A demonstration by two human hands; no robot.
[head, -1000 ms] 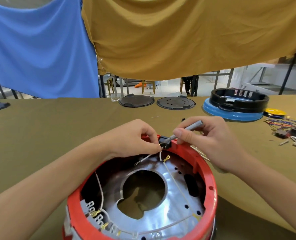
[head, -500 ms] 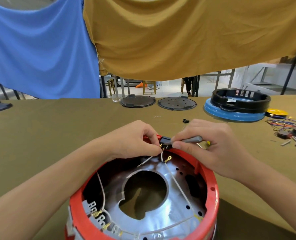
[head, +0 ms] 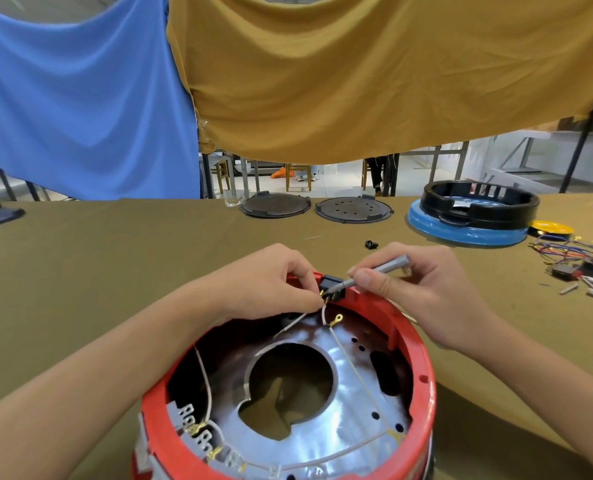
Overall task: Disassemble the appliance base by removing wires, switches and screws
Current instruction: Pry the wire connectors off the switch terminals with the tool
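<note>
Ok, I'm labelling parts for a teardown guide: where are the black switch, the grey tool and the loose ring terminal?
black switch (head: 330, 283), head view, on its top face.
grey tool (head: 381, 268), head view, mid-shaft.
ring terminal (head: 338, 319), head view, on the brass ring's rim.

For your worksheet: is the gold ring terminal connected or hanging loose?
Loose: the ring terminal hangs free on its white wire, touching no screw.
</note>
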